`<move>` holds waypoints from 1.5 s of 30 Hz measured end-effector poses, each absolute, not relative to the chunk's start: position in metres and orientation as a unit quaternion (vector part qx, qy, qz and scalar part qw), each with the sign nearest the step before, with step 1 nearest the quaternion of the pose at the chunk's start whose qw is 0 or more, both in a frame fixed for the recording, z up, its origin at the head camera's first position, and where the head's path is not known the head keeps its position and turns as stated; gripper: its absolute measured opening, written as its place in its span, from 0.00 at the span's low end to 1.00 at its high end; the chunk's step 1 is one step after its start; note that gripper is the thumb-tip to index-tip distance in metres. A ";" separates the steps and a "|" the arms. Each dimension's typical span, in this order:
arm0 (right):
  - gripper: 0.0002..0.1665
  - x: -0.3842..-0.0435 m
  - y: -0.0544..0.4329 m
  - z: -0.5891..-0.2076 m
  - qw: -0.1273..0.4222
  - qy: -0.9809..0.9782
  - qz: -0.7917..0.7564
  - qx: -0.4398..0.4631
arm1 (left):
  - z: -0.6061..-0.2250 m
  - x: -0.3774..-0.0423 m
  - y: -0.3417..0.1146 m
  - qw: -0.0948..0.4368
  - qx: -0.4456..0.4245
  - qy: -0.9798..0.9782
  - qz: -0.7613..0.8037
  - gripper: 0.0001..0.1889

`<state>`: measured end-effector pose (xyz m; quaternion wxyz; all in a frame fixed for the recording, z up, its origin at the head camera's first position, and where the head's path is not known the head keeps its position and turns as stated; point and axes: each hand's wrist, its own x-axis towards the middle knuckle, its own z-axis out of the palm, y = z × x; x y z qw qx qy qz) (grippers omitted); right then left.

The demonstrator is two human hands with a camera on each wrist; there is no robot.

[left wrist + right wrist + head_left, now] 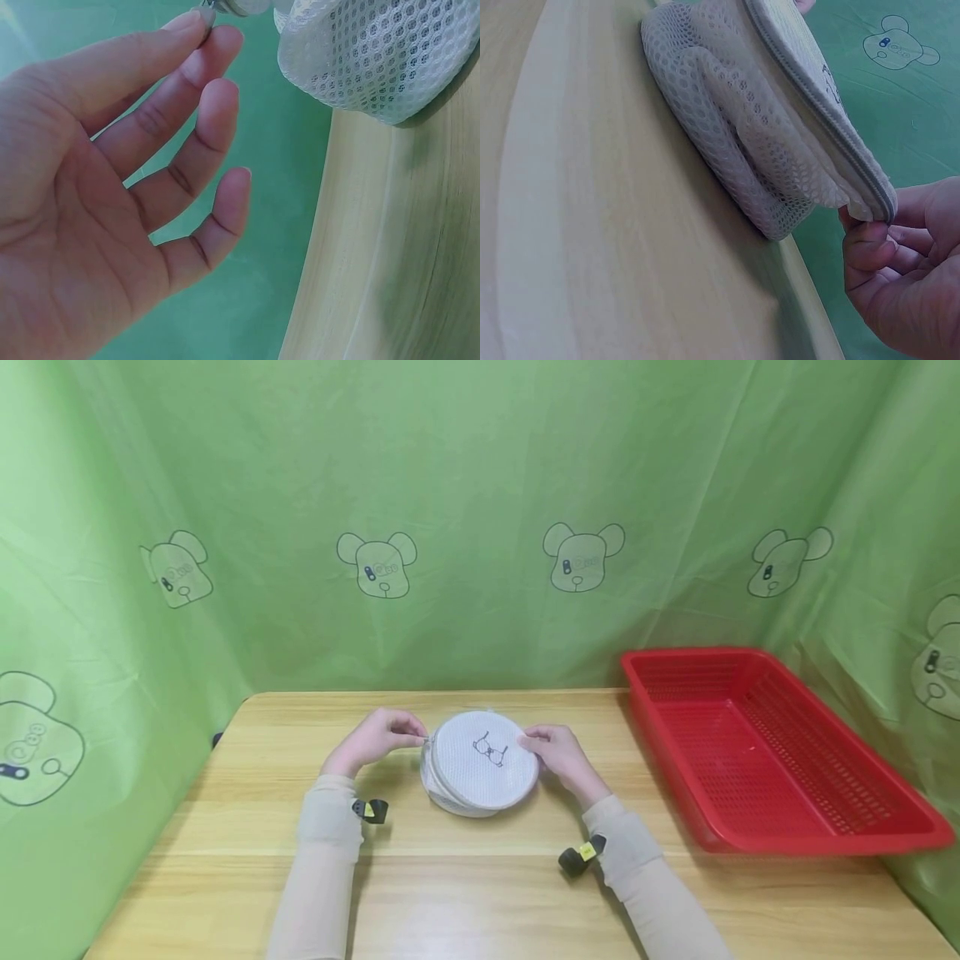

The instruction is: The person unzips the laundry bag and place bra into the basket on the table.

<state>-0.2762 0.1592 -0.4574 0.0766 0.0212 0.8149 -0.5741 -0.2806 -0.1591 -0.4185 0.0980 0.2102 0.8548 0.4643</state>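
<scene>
A round white mesh laundry bag [468, 777] stands on the wooden table, its flat lid printed with a pair of glasses. A grey zipper [810, 97] runs around the lid's edge, and the mesh side sags in soft folds. At the bag's left edge my left hand [381, 739] pinches a small zipper pull [208, 16] between thumb and index finger, the other fingers loosely bent. My right hand [558, 756] grips the lid's right rim, with thumb and fingers on either side of the zippered edge.
A red plastic basket [675, 777] with slotted walls stands at the table's right side. The wooden table [450, 893] ends at the back against a green curtain [480, 635] printed with bear heads. A dark camera band sits on each sleeved wrist.
</scene>
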 end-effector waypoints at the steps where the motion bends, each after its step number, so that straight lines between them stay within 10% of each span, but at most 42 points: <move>1: 0.19 -0.276 0.159 -0.457 0.076 0.816 -0.573 0.021 | -0.418 -0.280 -0.159 0.099 0.212 0.854 0.465 0.07; 45: 0.19 -0.276 0.159 -0.458 0.071 0.816 -0.574 0.019 | -0.417 -0.279 -0.164 0.135 0.225 0.858 0.441 0.06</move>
